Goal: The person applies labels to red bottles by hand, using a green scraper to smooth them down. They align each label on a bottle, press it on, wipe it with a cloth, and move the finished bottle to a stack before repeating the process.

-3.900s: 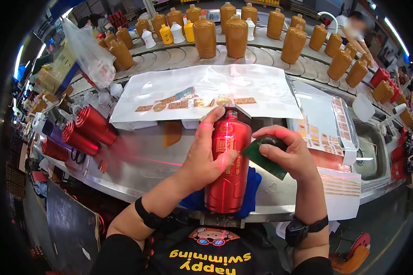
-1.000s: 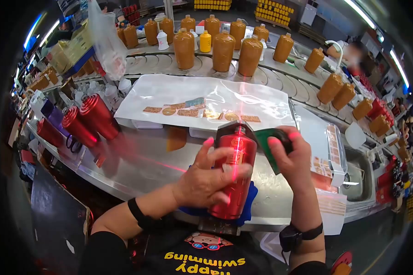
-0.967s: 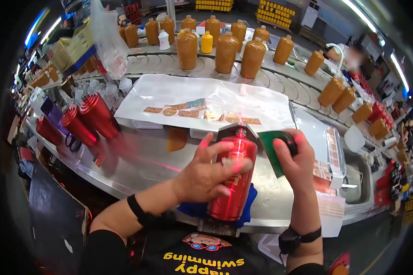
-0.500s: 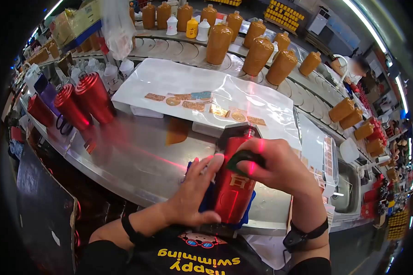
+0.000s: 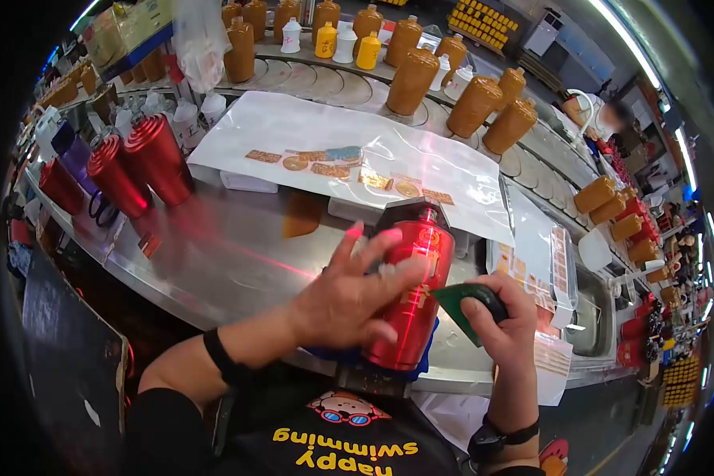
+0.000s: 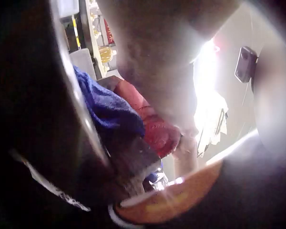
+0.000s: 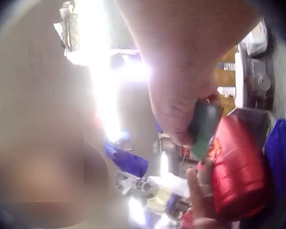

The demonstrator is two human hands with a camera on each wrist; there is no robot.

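Left hand (image 5: 349, 297) w/ fingers spread wide, pressing on red bottle (image 5: 412, 293). Right hand (image 5: 500, 321), just right of it, pinches green scraper (image 5: 456, 301).

Bottle (image 5: 412, 297) lies frame centre on worktop (image 5: 238, 270), cloth (image 5: 424, 357) beneath; left hand (image 5: 349, 297) on its left side, right hand (image 5: 496, 325) right. Label sheet (image 5: 349, 155) behind; lying bottles (image 5: 139, 163) upper left.

**A bottling and labelling workshop**

A curved conveyor (image 5: 325, 87) carries rows of brown bottles (image 5: 414, 79) past a steel bench (image 5: 238, 262). Label sheets (image 5: 349, 163) lie on the bench beside red bottles (image 5: 135, 163). Stacked yellow stock (image 5: 484, 20) stands behind, and another worker (image 5: 607, 119) stands along the line.
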